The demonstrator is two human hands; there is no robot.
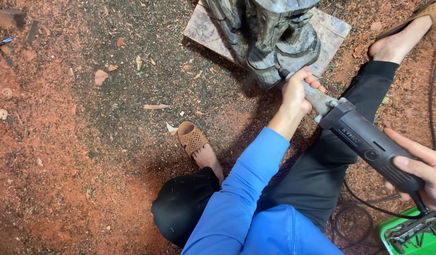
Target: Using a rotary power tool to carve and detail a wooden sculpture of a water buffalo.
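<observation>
Person's sitting right on the floor [62,156], which is covered in reddish sawdust and wood chips, working a grinder [369,144] into a carved wooden figure [274,33]. The carving stands upright on a flat stone-looking slab [204,30] up at 12 o'clock, so it sits a bit off the dusty ground and doesn't wobble.

The two-handed hold makes sense. The left hand [298,92] has its grip wrapped tight around the long metal neck of the tool, right up by the tip where it meets the lower part of the carving, I'd guess to steer the tip and keep it from skating. The right hand [428,172], out at 3 o'clock, has its grip closed around the fat black rear body, fingers laid along the top, carrying the weight and probably near the switch, though I can't see one.

Legs are spread either side of the work: left foot in a tan perforated slipper [192,137] near the middle, right foot [397,42] stretched up at 2 o'clock beside the slab. Looks like bracing, and it keeps the carving between the knees.

The black power cord [355,208] trails back at 5 o'clock, away from the cutting end, next to a green box [407,236] with some metal bits on it.
</observation>
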